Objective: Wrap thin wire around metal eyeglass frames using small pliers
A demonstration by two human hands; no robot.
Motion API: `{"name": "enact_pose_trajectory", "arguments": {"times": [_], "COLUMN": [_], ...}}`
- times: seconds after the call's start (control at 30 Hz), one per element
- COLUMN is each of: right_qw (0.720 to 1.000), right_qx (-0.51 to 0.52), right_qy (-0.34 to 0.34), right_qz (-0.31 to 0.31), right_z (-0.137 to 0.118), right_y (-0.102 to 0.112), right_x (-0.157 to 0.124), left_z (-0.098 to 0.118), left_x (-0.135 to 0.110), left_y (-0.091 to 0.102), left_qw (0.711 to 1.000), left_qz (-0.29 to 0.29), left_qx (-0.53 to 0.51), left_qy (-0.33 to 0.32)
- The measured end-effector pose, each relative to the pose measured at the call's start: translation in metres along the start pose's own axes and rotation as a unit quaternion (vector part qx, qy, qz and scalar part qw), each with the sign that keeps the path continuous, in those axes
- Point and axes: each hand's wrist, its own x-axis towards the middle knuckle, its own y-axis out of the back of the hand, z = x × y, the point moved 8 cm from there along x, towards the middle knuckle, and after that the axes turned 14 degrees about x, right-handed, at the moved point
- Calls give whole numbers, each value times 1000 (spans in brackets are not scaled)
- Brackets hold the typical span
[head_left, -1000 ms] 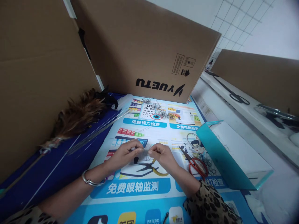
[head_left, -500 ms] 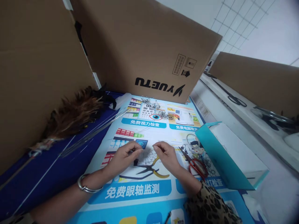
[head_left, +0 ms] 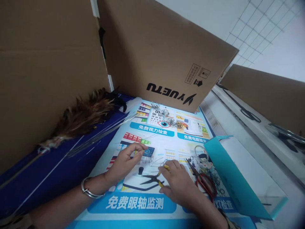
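My left hand (head_left: 127, 163), with a silver bangle at the wrist, hovers over the printed sheet with thumb and forefinger pinched together on what looks like a thin wire. Faint wire loops (head_left: 156, 160) extend to the right of those fingertips. My right hand (head_left: 178, 181) is closed around the yellow handles of a pair of pliers (head_left: 150, 180), whose dark jaws point left and are slightly parted. Just right of that hand lie red-handled scissors (head_left: 206, 184), blades towards the back. A round ring (head_left: 200, 153) is behind the scissors.
Small wiry ornaments (head_left: 170, 121) lie at the back of the printed sheet (head_left: 133, 216). Brown feathers (head_left: 83, 116) and clear rods (head_left: 102, 135) rest on the left. A turquoise box (head_left: 228, 178) stands right. Cardboard (head_left: 164, 60) walls off the back and left.
My right hand has left the left fingertips, moved down and taken hold of the pliers. My left hand stays pinched near the same place. The view has shifted slightly.
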Motion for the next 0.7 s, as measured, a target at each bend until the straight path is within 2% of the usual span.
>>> {"name": "enact_pose_trajectory", "arguments": {"times": [0.2, 0.43, 0.7], "right_qw": [999, 995, 993], "right_qx": [-20, -79, -96], "right_qy": [13, 32, 53], "right_qz": [28, 43, 51], "right_z": [-7, -17, -19], "right_y": [2, -6, -8], "right_x": [4, 8, 9], "left_z": [4, 10, 12], "left_x": [-2, -3, -4], "left_y": [-4, -4, -5], "left_qw": [1000, 999, 999], "left_qz": [-28, -23, -26], "left_qx": [8, 14, 23], "left_qy": [0, -21, -14]}}
